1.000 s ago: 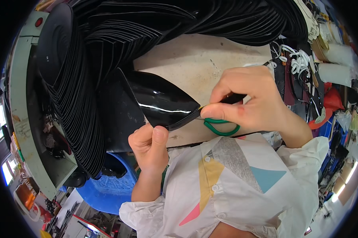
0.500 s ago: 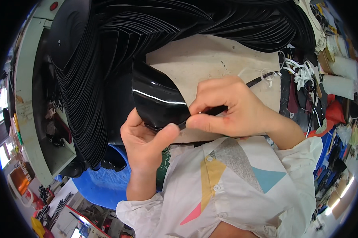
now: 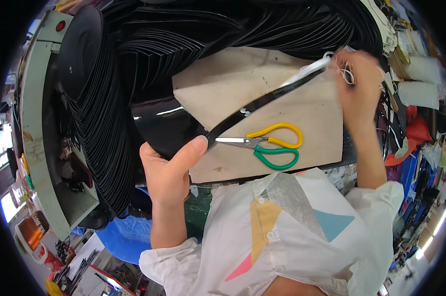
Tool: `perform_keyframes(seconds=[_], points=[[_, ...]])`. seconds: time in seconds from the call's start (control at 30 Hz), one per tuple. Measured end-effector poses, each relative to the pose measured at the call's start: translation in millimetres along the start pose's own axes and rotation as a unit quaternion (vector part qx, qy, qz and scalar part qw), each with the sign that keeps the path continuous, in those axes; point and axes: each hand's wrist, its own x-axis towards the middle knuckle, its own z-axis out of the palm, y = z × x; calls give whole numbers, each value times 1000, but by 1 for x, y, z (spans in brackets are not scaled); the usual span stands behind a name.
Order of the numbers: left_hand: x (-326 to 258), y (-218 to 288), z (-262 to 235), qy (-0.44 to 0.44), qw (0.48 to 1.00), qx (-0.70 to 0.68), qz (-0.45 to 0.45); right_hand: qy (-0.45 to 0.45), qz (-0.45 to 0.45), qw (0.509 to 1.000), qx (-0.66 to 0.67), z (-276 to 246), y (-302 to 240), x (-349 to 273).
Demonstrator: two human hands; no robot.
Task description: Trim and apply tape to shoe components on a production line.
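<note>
A long black strip (image 3: 267,98) runs slantwise across the tan work board (image 3: 302,118), stretched taut between the two hands. The left hand (image 3: 171,172), at the board's lower left corner, has its thumb pressed down on the strip's near end, pinning it against the glossy black sheet (image 3: 161,126) that lies against the board's left edge; its other fingers curl under and cannot be seen. The right hand (image 3: 358,81), at the board's upper right corner, is closed around the strip's far end, where a whitish backing (image 3: 311,66) shows; it is blurred, so the exact grip is hard to tell. The strip looks thin, light and limp, and likely slick on its glossy face, so it should handle best pinched flat at its ends and kept under gentle tension; slack would let it twist or curl. A pair of scissors (image 3: 270,144) with one yellow and one green handle lies on the board just below the strip, untouched, blades pointing toward the left thumb. Stacks of black sheet pieces (image 3: 134,54) fan out beyond the board's upper and left sides
</note>
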Motion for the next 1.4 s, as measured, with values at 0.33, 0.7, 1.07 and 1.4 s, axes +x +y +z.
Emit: perform_keyframes(seconds=[0.33, 0.7, 1.07, 1.4], points=[[0, -23, -19, -63, 990, -124, 23, -325, -61, 931, 152, 3, -82, -95], [-4, -29, -22, -54, 987, -148, 28, -334, 63, 800, 495, -7, -80, -52], [-9, -25, -9, -12, 989, -145, 6, -196, -15, 882, 428, 9, -96, -51], [-11, -27, -7, -25, 987, -157, 1, -179, -17, 895, 409, 11, -95, -51]])
